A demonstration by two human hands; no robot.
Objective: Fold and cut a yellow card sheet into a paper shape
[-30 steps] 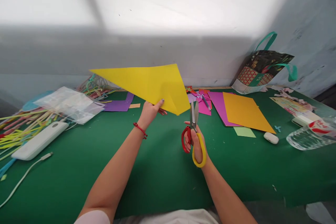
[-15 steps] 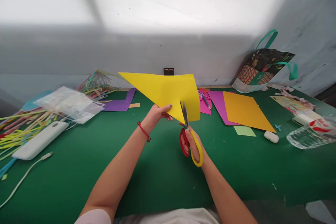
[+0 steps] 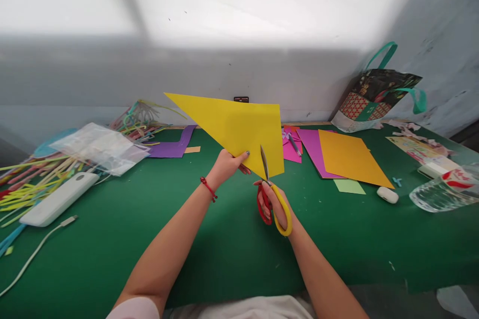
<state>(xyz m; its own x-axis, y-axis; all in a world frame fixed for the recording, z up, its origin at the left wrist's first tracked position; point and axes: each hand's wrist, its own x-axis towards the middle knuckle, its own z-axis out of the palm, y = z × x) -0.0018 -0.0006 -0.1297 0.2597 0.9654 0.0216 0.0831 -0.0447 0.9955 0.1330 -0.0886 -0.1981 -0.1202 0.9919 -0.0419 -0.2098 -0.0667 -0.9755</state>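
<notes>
My left hand [image 3: 231,165] pinches the lower edge of a yellow paper sheet [image 3: 243,124], thumb on top and fingers underneath. The sheet is held up above the table, with a long point reaching to the left and a straight edge on the right. In my right hand [image 3: 275,202] is a pair of scissors [image 3: 265,164] with one red and one yellow handle loop. Their blades point upward at the sheet's lower right part, one blade showing in front of the paper.
Pipe cleaners [image 3: 41,174], a plastic bag [image 3: 103,147] and a white power bank [image 3: 60,199] lie left on the green table [image 3: 224,259]. Orange paper [image 3: 352,157], a white earbud case [image 3: 387,194] and a water bottle [image 3: 441,190] are right. A patterned bag [image 3: 374,97] stands behind.
The yellow sheet has tilted, its left point rising slightly. My left hand has shifted a little to the right along with it. The scissor blades look closer together.
</notes>
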